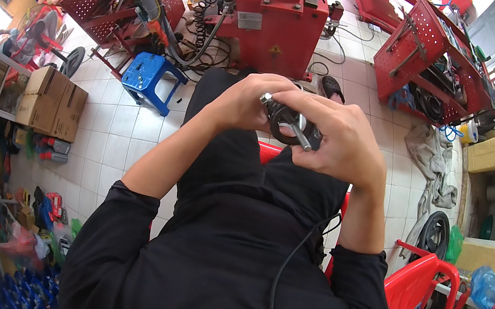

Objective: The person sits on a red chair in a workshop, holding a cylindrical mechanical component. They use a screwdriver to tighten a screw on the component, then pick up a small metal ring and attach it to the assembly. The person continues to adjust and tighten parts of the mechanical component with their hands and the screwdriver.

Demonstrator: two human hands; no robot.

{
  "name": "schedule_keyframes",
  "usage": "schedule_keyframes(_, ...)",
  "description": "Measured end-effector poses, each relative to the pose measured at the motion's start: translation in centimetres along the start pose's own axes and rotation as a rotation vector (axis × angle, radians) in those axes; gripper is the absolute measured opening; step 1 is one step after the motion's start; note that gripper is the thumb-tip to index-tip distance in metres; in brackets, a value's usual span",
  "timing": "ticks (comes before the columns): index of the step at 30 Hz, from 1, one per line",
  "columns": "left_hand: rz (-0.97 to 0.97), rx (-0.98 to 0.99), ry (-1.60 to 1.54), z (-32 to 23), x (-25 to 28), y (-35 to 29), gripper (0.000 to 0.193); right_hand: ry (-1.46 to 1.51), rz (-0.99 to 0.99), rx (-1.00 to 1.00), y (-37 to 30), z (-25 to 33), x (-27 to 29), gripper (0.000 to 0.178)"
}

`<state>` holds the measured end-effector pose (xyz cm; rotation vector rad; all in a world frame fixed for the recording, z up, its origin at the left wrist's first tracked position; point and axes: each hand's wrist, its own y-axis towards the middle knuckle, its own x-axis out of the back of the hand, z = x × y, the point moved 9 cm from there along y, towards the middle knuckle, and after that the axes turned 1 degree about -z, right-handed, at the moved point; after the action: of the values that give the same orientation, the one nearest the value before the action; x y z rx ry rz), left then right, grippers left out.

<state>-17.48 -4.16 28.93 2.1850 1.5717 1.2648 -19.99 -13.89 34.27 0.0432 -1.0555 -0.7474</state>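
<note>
Both hands meet above my lap around a black ring-shaped part (277,124) with a silver rod (303,136) sticking out of it and a shiny bolt head (266,98) at its upper left. My left hand (248,98) grips the far left side, its fingers curled and partly hidden behind the part. My right hand (346,137) closes on it from the right, index finger laid across the top and thumb below, close to the end of the rod. I cannot tell the exact kind of part. Its far side is hidden by my fingers.
A red machine (278,37) stands ahead, with hoses on the tiled floor beside it. To its left are a blue stool (148,79) and cardboard boxes (50,101). A red tool cart (428,60) stands at the far right, a red chair (414,301) near right.
</note>
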Motion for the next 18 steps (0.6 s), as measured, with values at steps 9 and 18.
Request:
schedule_keyframes(9, -0.276, -0.207, 0.205, -0.5, 2.1, 0.9, 0.048, -0.018, -0.319, 0.018, 0.1, -0.5, 2.5, 0.061)
schedule_keyframes(18, -0.345, -0.236, 0.213, -0.4, 2.6, 1.3, 0.049, -0.064, -0.38, 0.073, 0.0, -0.1, 2.7, 0.056)
